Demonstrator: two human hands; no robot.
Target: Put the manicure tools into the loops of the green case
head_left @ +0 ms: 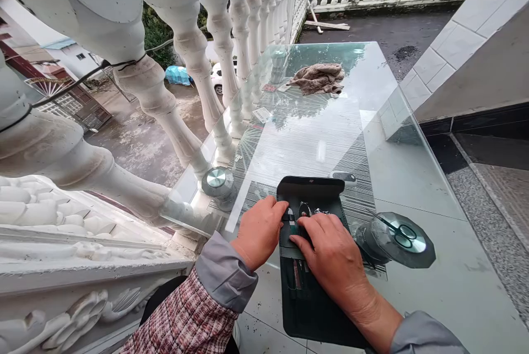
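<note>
An open black manicure case (308,307) lies at the near end of the glass table, its flap folded up at the far side. Small metal tools sit in its bands and slots, among them a slim file-like tool (297,275) and a nail clipper (305,209) with a dark loop. My left hand (261,228) is closed at the case's left edge, fingertips beside the upper slots. Over the middle of the case, my right hand (330,252) has thumb and fingers brought together at the tools; what lies between them is partly hidden.
A crumpled brown cloth (318,78) lies toward the far end of the glass table (417,177). What looks like small scissors (403,235) rests at right, above a table leg. A dark oval object (344,176) lies beyond the case. White balusters (192,56) line the left.
</note>
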